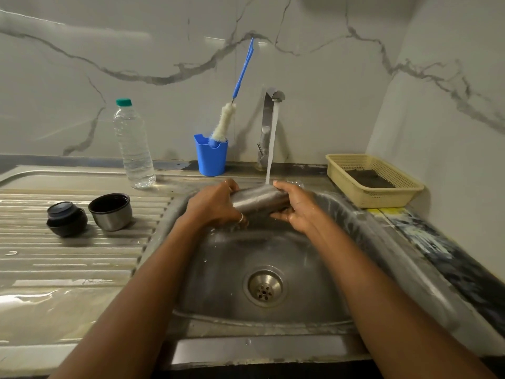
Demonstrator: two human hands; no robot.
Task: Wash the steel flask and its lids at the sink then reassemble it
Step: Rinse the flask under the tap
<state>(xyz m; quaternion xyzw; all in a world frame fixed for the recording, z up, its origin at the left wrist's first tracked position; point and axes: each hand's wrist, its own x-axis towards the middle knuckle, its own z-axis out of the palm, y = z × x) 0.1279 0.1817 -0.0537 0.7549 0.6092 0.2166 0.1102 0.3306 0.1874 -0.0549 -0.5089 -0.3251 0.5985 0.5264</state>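
Observation:
The steel flask (259, 199) lies sideways over the sink (363, 225), directly under the water running from the tap (269, 127). My left hand (216, 205) grips its left end and my right hand (296, 207) holds its right end. Both ends of the flask are hidden by my fingers. On the ribbed drainboard (82, 255) to the left stand the steel cup lid (110, 212), mouth up, and the dark inner stopper lid (66, 218) beside it.
A clear water bottle with a green cap (133, 146) stands at the back of the drainboard. A blue holder (210, 157) carries a bottle brush with a blue handle (225, 123). A beige basket (374, 179) with a dark pad sits at the right. The sink drain (265, 288) is open.

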